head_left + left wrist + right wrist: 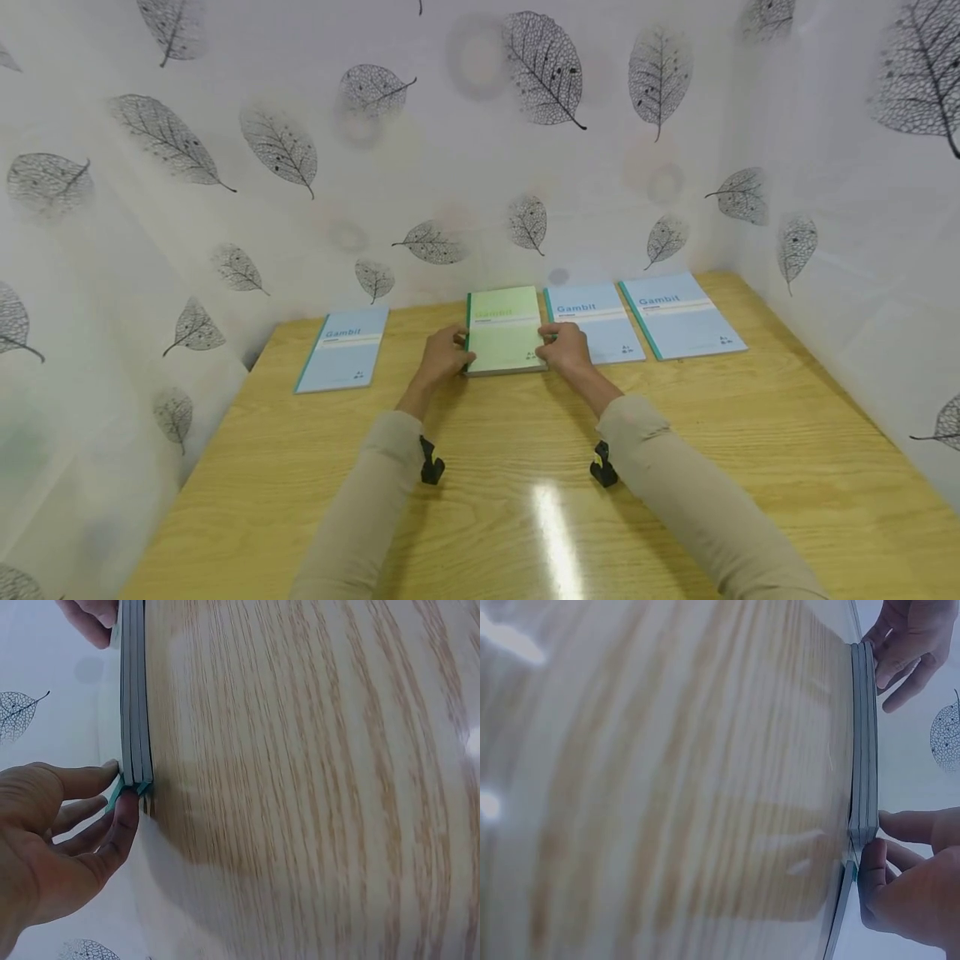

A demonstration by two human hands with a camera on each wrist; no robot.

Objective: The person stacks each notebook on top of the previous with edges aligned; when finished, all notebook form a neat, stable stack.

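Observation:
A pale green "Gambit" notebook [504, 337] tops a small pile near the table's back edge. Seen edge-on in the left wrist view, the notebook pile [136, 697] shows several grey page blocks lying flush, with green spines at the near end. My left hand [444, 354] grips the spine side, thumb at the top cover and fingertips against the spines. On the opposite side my right hand [567, 348] holds the pile's right edge between thumb and fingers, overlapping a light blue notebook [607, 329] in the head view. The lower covers are hidden under the green one.
Another blue notebook [341, 358] lies at the left, and one more blue notebook [686, 317] lies at the far right. A leaf-patterned curtain [465, 167] hangs behind and along both sides of the wooden table [495, 450]. Black camera mounts [431, 463] hang at both wrists.

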